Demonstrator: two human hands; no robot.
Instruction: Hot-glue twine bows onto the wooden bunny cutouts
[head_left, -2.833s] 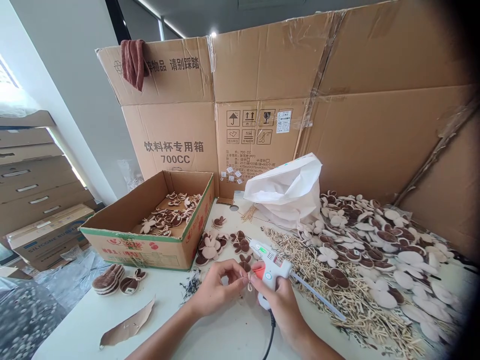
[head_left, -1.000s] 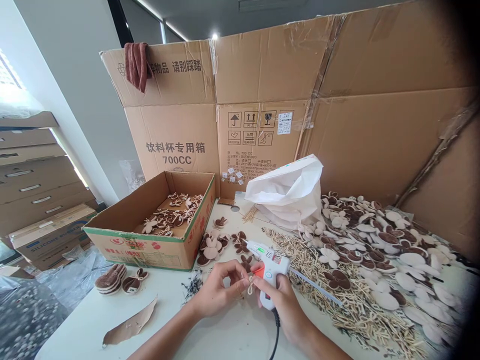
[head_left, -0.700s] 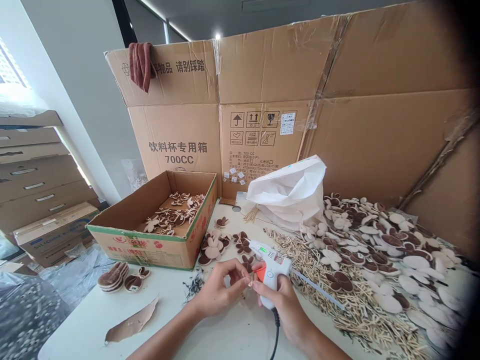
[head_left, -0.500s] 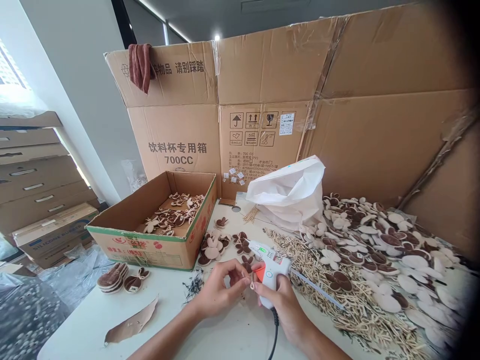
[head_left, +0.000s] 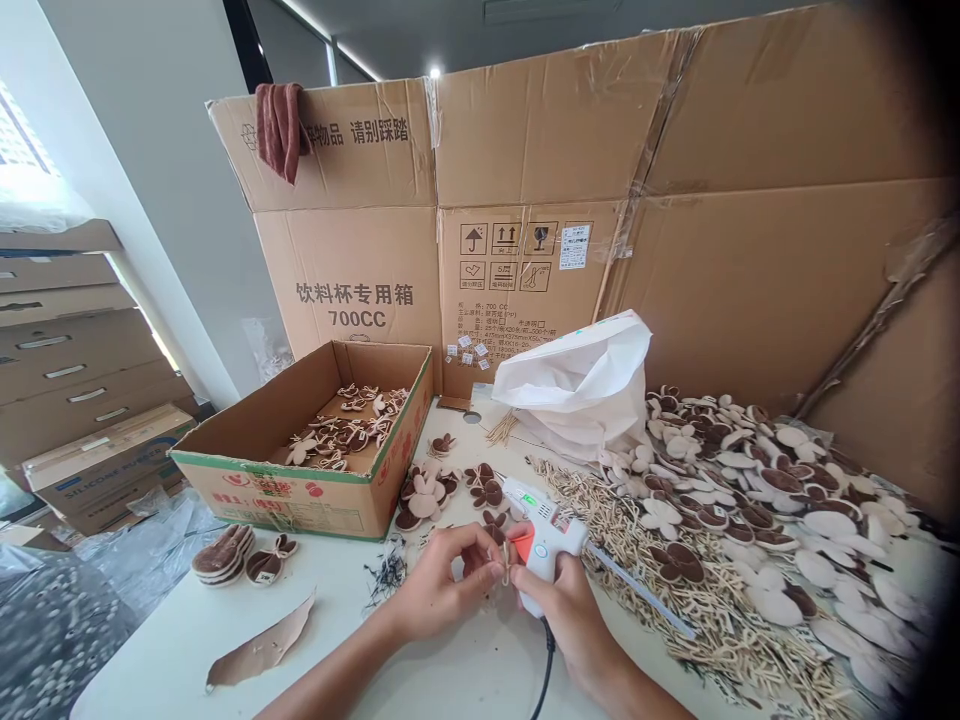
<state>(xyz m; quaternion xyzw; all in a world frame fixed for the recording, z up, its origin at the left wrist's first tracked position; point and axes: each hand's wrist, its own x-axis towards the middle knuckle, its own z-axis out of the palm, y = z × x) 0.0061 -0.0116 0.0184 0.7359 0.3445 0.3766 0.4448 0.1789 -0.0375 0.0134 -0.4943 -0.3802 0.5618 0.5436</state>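
The left hand (head_left: 448, 582) pinches a twine loop (head_left: 505, 566) while the right hand (head_left: 568, 612) grips a hot glue gun (head_left: 544, 530).

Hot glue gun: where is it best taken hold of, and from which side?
Likely the handle of the hot glue gun, from the near side, as the right hand does: it slants toward the person, away from nozzle and glue stick.

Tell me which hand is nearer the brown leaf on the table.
Left. The left hand, pinching a small tan piece, is right of the leaf and slightly beyond it. The right hand, gripping the glue gun, is farther right.
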